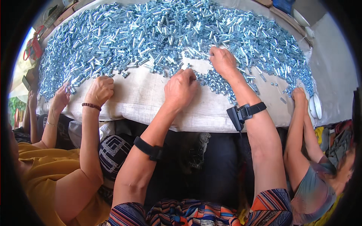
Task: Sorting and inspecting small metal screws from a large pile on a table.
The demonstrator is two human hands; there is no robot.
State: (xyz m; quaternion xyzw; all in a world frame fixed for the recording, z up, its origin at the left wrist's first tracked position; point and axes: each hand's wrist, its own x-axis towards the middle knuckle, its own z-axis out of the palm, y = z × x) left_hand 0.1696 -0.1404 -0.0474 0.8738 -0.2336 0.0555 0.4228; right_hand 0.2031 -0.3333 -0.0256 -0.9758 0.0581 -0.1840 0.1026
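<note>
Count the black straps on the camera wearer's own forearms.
2: one black strap around the left forearm, another black strap around the right forearm, with a black device attached. Both forearms show, so none seems hidden.

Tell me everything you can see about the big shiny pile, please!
The pile is a wide, jumbled heap of small silvery-blue pieces that look like metal. Many are slim tubes; some are short and stubby. It spreads over a pale cloth, ragged along the near edge, where the person's right hand seems to touch it; another person's hand is there too.
</note>
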